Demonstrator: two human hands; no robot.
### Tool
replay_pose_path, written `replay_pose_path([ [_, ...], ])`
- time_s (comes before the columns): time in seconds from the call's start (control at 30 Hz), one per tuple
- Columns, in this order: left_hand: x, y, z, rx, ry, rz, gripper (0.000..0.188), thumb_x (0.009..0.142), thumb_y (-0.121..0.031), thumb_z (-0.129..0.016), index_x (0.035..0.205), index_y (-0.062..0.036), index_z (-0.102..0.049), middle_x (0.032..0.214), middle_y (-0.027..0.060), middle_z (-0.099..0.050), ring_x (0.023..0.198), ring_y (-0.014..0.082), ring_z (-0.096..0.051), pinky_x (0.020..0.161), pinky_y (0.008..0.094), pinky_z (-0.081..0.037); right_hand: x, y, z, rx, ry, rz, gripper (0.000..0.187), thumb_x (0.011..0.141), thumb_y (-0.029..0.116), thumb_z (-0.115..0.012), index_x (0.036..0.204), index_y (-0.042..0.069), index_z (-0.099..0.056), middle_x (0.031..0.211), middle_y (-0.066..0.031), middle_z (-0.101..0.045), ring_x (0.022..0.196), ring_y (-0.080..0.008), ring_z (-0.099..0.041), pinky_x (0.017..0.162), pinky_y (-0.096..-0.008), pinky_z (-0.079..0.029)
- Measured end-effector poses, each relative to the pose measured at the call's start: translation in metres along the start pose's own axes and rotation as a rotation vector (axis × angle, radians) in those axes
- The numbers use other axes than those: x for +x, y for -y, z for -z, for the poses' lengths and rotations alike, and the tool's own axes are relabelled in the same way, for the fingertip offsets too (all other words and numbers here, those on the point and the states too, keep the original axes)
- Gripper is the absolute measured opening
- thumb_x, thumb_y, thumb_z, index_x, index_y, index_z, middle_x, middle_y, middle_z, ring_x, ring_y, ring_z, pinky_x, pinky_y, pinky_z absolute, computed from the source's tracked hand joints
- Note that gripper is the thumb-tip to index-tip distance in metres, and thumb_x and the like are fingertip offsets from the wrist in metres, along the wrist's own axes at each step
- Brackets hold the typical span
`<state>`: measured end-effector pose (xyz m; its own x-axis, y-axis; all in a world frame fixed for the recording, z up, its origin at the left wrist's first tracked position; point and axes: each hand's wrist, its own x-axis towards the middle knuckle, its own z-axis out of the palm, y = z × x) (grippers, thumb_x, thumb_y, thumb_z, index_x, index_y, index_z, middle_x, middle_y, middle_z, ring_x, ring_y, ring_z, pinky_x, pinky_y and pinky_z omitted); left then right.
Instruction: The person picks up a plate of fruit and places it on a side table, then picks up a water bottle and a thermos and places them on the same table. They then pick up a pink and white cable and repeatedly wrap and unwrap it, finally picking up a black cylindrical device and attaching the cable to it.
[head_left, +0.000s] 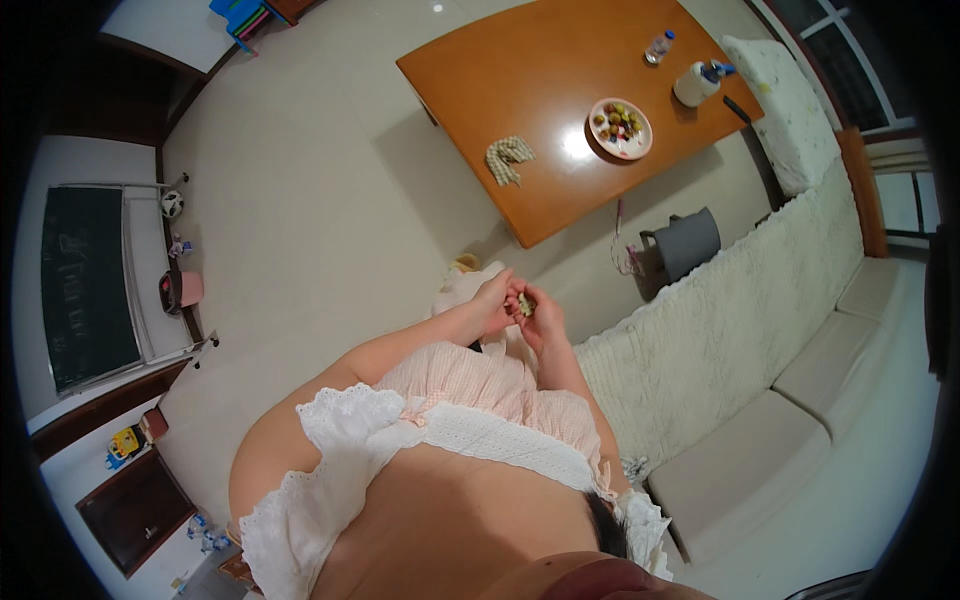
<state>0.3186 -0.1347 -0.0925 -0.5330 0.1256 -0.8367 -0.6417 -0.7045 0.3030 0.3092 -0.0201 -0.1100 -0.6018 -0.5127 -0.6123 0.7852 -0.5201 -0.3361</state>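
Lighting is bright and fairly even; I note the window (850,62) panes are dark, so illumination appears to be indoor. A white glare patch marks the wooden table (480,80) beside the plate (640,150), with a small glint on the floor (300,150) near the top edge. Soft shadow lies around the table. Straight lines bow outward; corners go black. Chalkboard (85,300) marks look faint. Between my left hand (490,305) and right hand (544,320), fine detail is soft.

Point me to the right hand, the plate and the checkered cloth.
Right hand (544,316): head view, its middle.
Plate (623,153): head view, bare part near lower rim.
Checkered cloth (508,153): head view, upper middle.
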Motion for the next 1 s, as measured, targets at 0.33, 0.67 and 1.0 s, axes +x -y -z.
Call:
replay_pose_path([
  [0.33, -0.110, -0.340, 0.199, -0.068, -0.013, -0.016, 0.039, 0.093, -0.036, -0.034, 0.103, -0.0018, -0.051, 0.094, 0.0071, -0.052, 0.085, 0.0221, -0.052, 0.092, 0.0411, -0.040, 0.204, -0.109, -0.319, -0.053, -0.014, -0.138, 0.020, 0.088, 0.013, -0.044, 0.089, -0.004, -0.054, 0.081, -0.0125, -0.061, 0.067, -0.0169, -0.058, 0.063, -0.0240, -0.050],
  [0.67, -0.181, -0.616, 0.339, -0.222, 0.032, -0.278, 0.041, 0.092, -0.030, -0.032, 0.112, 0.0020, -0.047, 0.105, 0.0122, -0.051, 0.094, 0.0263, -0.053, 0.093, 0.0437, -0.040, 0.357, -0.151, -0.621, -0.317, 0.177, -0.177, 0.018, 0.087, 0.012, -0.045, 0.087, -0.004, -0.054, 0.081, -0.0123, -0.060, 0.068, -0.0169, -0.059, 0.063, -0.0241, -0.050],
  [1.0, -0.246, -0.830, 0.452, -0.366, 0.053, -0.367, 0.034, 0.087, -0.022, -0.043, 0.105, 0.0054, -0.052, 0.109, 0.0167, -0.055, 0.103, 0.0266, -0.054, 0.092, 0.0362, -0.043, 0.516, -0.178, -0.806, -0.348, 0.129, -0.316, 0.013, 0.085, 0.009, -0.047, 0.084, -0.003, -0.052, 0.081, -0.0136, -0.056, 0.072, -0.0199, -0.054, 0.062, -0.0231, -0.046],
])
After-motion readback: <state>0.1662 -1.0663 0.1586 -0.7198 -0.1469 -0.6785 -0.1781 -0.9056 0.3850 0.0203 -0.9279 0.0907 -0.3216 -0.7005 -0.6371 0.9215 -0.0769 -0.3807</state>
